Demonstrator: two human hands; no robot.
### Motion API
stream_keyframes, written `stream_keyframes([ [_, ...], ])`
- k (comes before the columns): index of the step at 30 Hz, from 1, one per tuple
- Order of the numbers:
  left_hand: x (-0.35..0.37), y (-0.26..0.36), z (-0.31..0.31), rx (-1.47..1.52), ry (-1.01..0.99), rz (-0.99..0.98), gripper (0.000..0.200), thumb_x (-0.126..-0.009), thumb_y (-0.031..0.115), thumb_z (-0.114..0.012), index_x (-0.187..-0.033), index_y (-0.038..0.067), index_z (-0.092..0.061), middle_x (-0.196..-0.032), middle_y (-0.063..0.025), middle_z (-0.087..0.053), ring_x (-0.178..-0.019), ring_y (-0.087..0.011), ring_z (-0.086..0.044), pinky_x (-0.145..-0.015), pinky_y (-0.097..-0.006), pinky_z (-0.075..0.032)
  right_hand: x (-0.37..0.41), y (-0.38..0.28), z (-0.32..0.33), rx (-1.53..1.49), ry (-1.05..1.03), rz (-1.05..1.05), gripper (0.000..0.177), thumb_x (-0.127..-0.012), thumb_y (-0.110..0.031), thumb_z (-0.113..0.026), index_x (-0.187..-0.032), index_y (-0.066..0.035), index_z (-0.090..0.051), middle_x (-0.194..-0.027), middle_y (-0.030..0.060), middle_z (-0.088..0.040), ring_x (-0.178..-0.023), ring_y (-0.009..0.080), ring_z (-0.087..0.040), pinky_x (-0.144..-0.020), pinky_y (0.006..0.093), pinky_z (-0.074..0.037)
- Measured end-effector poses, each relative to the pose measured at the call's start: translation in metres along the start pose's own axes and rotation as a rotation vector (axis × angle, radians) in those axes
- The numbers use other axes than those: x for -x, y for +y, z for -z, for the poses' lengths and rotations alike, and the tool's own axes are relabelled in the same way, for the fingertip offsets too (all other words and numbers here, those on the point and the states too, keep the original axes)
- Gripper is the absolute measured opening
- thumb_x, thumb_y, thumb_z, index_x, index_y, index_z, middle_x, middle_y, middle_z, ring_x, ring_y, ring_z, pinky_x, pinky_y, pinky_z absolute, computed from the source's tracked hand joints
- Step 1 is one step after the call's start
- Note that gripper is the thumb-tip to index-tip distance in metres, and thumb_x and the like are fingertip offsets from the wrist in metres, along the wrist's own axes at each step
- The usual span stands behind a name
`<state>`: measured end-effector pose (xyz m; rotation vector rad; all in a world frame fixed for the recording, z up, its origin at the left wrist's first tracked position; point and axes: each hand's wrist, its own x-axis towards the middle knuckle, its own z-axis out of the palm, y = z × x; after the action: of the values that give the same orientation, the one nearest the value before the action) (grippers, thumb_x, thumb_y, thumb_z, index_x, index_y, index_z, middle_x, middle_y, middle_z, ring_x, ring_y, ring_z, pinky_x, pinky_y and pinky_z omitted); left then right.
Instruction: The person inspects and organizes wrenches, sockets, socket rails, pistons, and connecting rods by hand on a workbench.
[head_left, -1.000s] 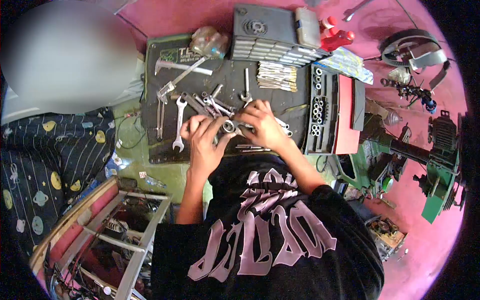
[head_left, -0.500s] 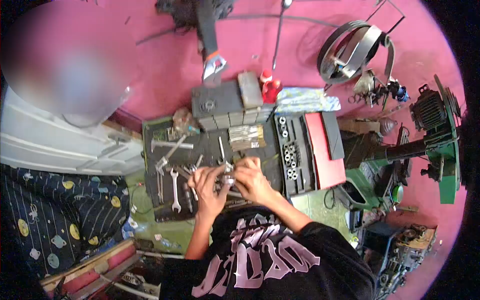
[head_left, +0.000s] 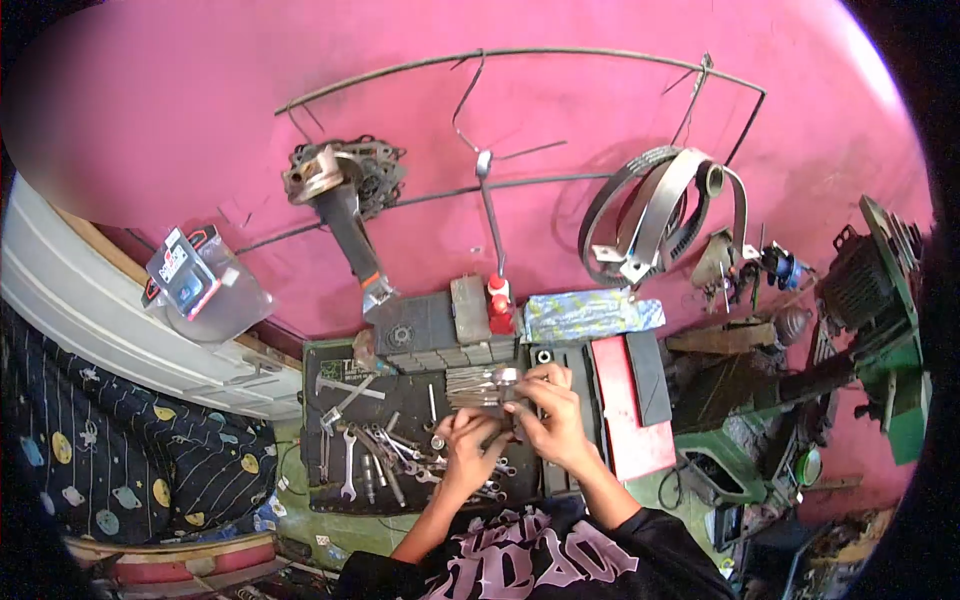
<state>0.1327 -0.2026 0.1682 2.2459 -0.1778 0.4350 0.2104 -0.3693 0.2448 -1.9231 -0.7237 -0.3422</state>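
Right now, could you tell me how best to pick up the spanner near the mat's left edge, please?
Probably from above, pinching the spanner mid-shank across its width: it lies flat on the mat, shank slimmer than its heads, with tools close alongside.

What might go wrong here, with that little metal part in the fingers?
The metal part, gripped by the right hand close to the left hand, may slip and drop among the loose wrenches on the mat, where it could be hard to spot. Reaching hands might scrape on those tools.
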Motion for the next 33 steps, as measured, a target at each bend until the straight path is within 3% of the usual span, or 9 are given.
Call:
stream_keyframes([
  [6, -0.070, 0.070, -0.008, -0.039, 0.044, -0.122, 0.018, -0.081, 0.020, -0.085, -0.089, 0.006, -0.076, -0.091, -0.0037, -0.074, -0.103, -0.0217, -0.065, -0.097, -0.0410, -0.035, -0.059, 0.003, 0.069, -0.111, 0.064, -0.039, 0.030, -0.076, 0.003, -0.080, -0.105, 0.002, -0.072, -0.096, 0.0132, -0.070, -0.097, 0.0287, -0.062, -0.089, 0.0385, -0.049],
  [11, -0.119, 0.118, -0.004, -0.032, 0.083, -0.188, 0.014, -0.078, 0.015, -0.084, -0.088, 0.007, -0.078, -0.091, -0.0028, -0.077, -0.100, -0.0218, -0.066, -0.098, -0.0414, -0.034, -0.101, 0.007, 0.106, -0.236, 0.063, 0.042, 0.055, -0.078, 0.006, -0.076, -0.131, 0.004, -0.062, -0.097, 0.0116, -0.070, -0.099, 0.0230, -0.062, -0.089, 0.0354, -0.049],
  [14, -0.144, 0.143, 0.000, -0.075, 0.095, -0.203, 0.014, -0.079, 0.016, -0.083, -0.086, 0.007, -0.077, -0.090, -0.0032, -0.077, -0.100, -0.0225, -0.066, -0.099, -0.0427, -0.034, -0.123, 0.014, 0.117, -0.272, 0.077, 0.141, 0.054, -0.080, 0.006, -0.075, -0.132, 0.005, -0.063, -0.097, 0.0113, -0.070, -0.101, 0.0219, -0.062, -0.091, 0.0345, -0.049],
  [16, -0.157, 0.152, -0.002, -0.084, 0.119, -0.202, 0.013, -0.078, 0.016, -0.082, -0.084, 0.007, -0.076, -0.089, -0.0037, -0.077, -0.099, -0.0231, -0.066, -0.099, -0.0437, -0.033, -0.134, 0.013, 0.121, -0.322, 0.086, 0.115, 0.052, -0.081, 0.006, -0.073, -0.132, 0.005, -0.063, -0.098, 0.0120, -0.071, -0.103, 0.0214, -0.062, -0.094, 0.0346, -0.048],
  [18, -0.168, 0.160, -0.001, -0.088, 0.140, -0.194, 0.012, -0.076, 0.013, -0.081, -0.082, 0.006, -0.074, -0.087, -0.0037, -0.076, -0.099, -0.0231, -0.066, -0.099, -0.0435, -0.033, -0.146, 0.012, 0.124, -0.370, 0.144, 0.094, 0.051, -0.080, 0.005, -0.075, -0.130, 0.001, -0.067, -0.095, 0.0106, -0.075, -0.097, 0.0271, -0.061, -0.090, 0.0402, -0.049],
  [27, -0.194, 0.174, -0.009, -0.129, 0.194, -0.075, 0.012, -0.075, 0.010, -0.078, -0.085, 0.006, -0.074, -0.089, -0.0058, -0.073, -0.101, -0.0231, -0.065, -0.099, -0.0429, -0.032, -0.180, 0.020, 0.122, -0.407, 0.130, 0.109, 0.043, -0.085, 0.004, -0.072, -0.128, 0.001, -0.068, -0.104, 0.0146, -0.076, -0.100, 0.0279, -0.065, -0.090, 0.0387, -0.053],
  [29, -0.195, 0.173, -0.010, -0.118, 0.207, -0.052, 0.011, -0.076, 0.009, -0.078, -0.086, 0.005, -0.074, -0.090, -0.0058, -0.073, -0.101, -0.0232, -0.065, -0.098, -0.0421, -0.033, -0.182, 0.021, 0.120, -0.468, 0.095, 0.016, 0.043, -0.087, 0.004, -0.071, -0.130, 0.001, -0.068, -0.104, 0.0138, -0.076, -0.103, 0.0227, -0.065, -0.097, 0.0364, -0.048],
  [33, -0.198, 0.169, -0.012, -0.143, 0.241, -0.013, 0.012, -0.076, 0.007, -0.078, -0.087, 0.004, -0.074, -0.091, -0.0055, -0.073, -0.101, -0.0231, -0.066, -0.097, -0.0410, -0.034, -0.186, 0.022, 0.113, -0.478, 0.052, -0.047, 0.044, -0.087, 0.004, -0.071, -0.130, 0.001, -0.068, -0.108, 0.0153, -0.074, -0.104, 0.0255, -0.066, -0.095, 0.0378, -0.051],
])
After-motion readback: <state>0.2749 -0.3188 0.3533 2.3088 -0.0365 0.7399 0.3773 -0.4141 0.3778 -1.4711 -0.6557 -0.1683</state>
